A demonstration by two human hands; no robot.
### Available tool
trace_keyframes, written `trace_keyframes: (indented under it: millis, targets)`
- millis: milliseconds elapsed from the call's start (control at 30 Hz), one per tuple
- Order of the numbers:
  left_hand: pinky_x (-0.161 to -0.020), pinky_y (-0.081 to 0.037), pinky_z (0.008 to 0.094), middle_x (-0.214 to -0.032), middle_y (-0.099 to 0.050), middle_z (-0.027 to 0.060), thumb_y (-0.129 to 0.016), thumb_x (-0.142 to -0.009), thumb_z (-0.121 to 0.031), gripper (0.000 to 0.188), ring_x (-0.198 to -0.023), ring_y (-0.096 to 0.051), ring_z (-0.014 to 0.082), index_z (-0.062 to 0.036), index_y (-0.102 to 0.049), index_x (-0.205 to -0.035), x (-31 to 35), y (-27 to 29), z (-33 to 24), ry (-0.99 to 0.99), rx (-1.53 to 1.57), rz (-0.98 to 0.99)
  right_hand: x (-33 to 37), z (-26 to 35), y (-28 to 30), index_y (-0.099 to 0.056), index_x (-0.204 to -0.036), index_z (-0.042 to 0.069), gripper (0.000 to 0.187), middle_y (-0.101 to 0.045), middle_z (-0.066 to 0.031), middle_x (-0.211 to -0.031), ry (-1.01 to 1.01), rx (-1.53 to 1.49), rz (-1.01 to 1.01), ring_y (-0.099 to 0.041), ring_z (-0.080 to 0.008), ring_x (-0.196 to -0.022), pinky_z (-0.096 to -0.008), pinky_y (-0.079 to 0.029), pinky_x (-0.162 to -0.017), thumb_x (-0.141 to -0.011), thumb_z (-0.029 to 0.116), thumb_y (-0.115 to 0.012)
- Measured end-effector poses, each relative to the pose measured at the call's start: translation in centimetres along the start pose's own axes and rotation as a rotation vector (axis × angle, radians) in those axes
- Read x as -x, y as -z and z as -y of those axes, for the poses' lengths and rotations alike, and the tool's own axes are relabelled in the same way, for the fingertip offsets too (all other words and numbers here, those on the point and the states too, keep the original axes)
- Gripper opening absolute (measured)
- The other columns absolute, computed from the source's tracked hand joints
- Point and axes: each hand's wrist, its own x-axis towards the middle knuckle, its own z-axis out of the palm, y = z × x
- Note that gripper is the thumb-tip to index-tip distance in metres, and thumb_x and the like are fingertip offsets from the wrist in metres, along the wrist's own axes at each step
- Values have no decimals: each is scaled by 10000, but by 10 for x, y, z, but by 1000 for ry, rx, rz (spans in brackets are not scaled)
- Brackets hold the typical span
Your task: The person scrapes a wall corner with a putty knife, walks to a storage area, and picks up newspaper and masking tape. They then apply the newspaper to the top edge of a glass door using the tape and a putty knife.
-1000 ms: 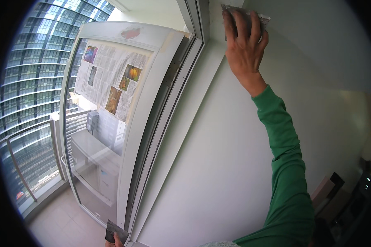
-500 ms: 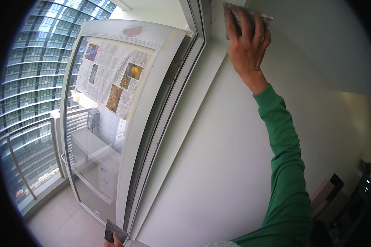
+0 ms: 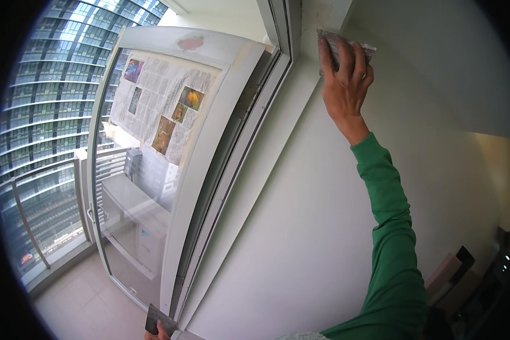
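High up, at the top of the pale wall, my right hand is closed around a flat, smeared scraper blade. The fingers spread over the blade, which lies against the wall strip beside the door frame; whether its whole edge touches is hidden. At the lower edge, my left hand grips a second dark, flat scraper, its blade pointing up. Only the fingertips of that hand show.
A white-framed glass door stands open on the left, with newspaper sheets taped inside its pane. Beyond it are a balcony railing and a tall glass building. Dark items sit at the lower right.
My right hand has slid down the wall strip a little with its scraper. The view has shifted slightly, so the door appears further right. My left hand still holds its scraper low down.
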Motion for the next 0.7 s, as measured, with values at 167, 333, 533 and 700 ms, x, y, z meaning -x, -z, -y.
trace_keyframes:
  millis: [167,333,533,700]
  targets:
    - [-538,-367,434,-606,-557,151,-598,-884,-294,342,-543,-461,261,18,-626,-748,-2,-1,6,-15,45,-44,-48,2,18,-558,-1267,222,507,-446,-3,-1290,-3,-39,-55,-351,-280,-1247,-471,-313,-943,-778,122,-644]
    - [-522,-364,404,-606,-548,130,-579,-902,-235,291,-546,-459,245,14,-638,-763,-1,-4,20,-179,-87,-85,-47,16,14,-555,-1270,267,575,-431,42,-1285,-30,76,-27,-330,-271,-1247,-454,-334,-895,-740,64,-647]
    - [-506,-351,383,-616,-544,111,-554,-913,-148,178,-533,-447,218,-40,-690,-875,8,1,34,-148,-48,-82,6,10,-29,-571,-1246,234,500,-435,33,-1271,47,75,98,-333,-225,-1261,-439,-323,-919,-759,160,-659]
    - [-507,-359,381,-604,-530,114,-558,-909,-126,157,-529,-457,224,-57,-699,-902,13,13,29,-121,-74,-89,23,10,-23,-570,-1249,238,492,-422,40,-1291,43,27,149,-329,-230,-1260,-436,-318,-928,-770,159,-654]
